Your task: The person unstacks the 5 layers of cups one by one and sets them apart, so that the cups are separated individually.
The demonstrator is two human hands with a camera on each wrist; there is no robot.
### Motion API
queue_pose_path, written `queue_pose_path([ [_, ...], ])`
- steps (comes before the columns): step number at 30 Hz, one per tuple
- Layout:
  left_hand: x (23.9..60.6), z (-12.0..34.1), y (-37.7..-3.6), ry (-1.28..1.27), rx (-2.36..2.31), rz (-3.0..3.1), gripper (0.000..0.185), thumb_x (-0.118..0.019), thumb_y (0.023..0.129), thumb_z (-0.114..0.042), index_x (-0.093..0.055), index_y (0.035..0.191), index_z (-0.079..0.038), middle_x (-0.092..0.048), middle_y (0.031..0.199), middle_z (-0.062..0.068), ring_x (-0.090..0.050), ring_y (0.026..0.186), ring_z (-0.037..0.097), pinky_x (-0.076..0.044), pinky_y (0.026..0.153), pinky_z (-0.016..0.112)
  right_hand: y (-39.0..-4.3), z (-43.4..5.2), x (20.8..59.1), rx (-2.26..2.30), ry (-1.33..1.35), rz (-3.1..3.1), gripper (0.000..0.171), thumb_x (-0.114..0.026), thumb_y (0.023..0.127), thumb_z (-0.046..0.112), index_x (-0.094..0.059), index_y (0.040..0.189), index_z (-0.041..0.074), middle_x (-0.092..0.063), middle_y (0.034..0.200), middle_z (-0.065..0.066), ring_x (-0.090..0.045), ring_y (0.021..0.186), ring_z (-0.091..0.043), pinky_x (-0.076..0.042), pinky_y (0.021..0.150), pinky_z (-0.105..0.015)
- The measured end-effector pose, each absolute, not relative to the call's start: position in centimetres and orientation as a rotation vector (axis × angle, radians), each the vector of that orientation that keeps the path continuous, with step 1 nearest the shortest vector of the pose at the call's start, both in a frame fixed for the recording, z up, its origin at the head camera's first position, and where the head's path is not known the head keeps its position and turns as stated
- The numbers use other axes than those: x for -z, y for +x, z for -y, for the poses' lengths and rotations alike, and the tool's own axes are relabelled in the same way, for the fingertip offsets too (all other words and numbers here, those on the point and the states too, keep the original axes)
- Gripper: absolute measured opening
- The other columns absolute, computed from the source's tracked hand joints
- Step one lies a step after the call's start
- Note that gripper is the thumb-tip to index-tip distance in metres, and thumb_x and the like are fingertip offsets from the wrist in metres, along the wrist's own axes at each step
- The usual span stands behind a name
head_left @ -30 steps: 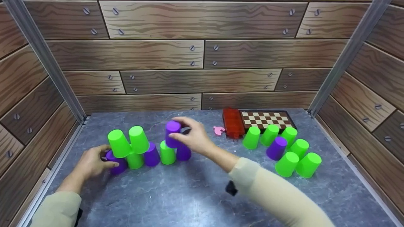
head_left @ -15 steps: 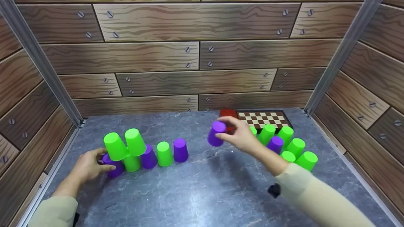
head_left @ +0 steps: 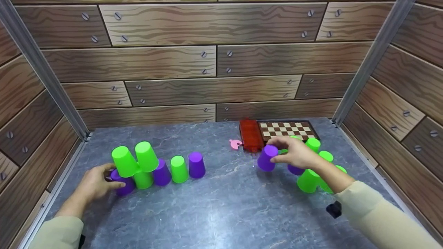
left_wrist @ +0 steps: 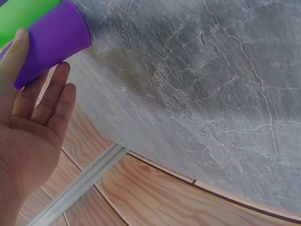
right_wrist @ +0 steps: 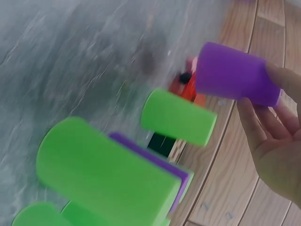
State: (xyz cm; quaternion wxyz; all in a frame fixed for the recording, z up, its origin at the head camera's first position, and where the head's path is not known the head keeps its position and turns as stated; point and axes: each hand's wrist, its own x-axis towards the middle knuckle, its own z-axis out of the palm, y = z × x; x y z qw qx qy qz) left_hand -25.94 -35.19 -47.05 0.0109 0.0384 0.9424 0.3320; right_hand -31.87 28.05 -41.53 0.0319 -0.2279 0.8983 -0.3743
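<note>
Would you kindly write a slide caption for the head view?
Right hand holds a purple cup beside green cups; left hand touches the stack's end purple cup.

No readable text, label, brand, number or sign shows on any cup, board or wall.

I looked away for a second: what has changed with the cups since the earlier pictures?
The right hand lifted a purple cup off the top of the left stack and carried it rightward, down beside the loose green cups in front of the chessboard; its grip has not let go. The left hand stayed on the bottom purple cup, and the rest of the left stack stands as before.
</note>
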Motion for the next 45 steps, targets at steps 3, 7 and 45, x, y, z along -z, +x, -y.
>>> queue_pose_path([
  [3, 47.1, 35.2, -25.9, 0.122, -1.038, -2.942, 0.073, -0.093, 0.084, -0.022, -0.057, 0.137, 0.013, -0.071, 0.117, 0.033, -0.069, 0.108, 0.048, -0.058, 0.093, 0.061, -32.1, -29.1, 41.9, 1.116, -0.730, -2.753, 0.048, -0.088, 0.086, 0.009, -0.068, 0.129, 0.003, -0.073, 0.121, -0.014, -0.068, 0.118, -0.037, -0.051, 0.106, -0.060],
  [7, 47.0, 35.2, -25.8, 0.129, -1.036, -2.946, 0.072, -0.093, 0.083, -0.022, -0.058, 0.136, 0.013, -0.071, 0.116, 0.033, -0.069, 0.107, 0.048, -0.058, 0.093, 0.061, -32.4, -30.1, 42.2, 1.087, -0.762, -2.733, 0.048, -0.088, 0.086, 0.006, -0.067, 0.129, -0.001, -0.073, 0.122, -0.017, -0.067, 0.119, -0.040, -0.051, 0.106, -0.062],
  [45, 47.0, 35.1, -25.8, 0.130, -1.013, -2.959, 0.074, -0.093, 0.083, -0.023, -0.058, 0.138, 0.011, -0.071, 0.117, 0.033, -0.069, 0.110, 0.049, -0.057, 0.094, 0.063, -32.9, -31.2, 43.5, 0.929, -0.769, -2.746, 0.050, -0.082, 0.089, 0.002, -0.065, 0.136, -0.004, -0.069, 0.132, -0.025, -0.066, 0.122, -0.045, -0.051, 0.106, -0.061],
])
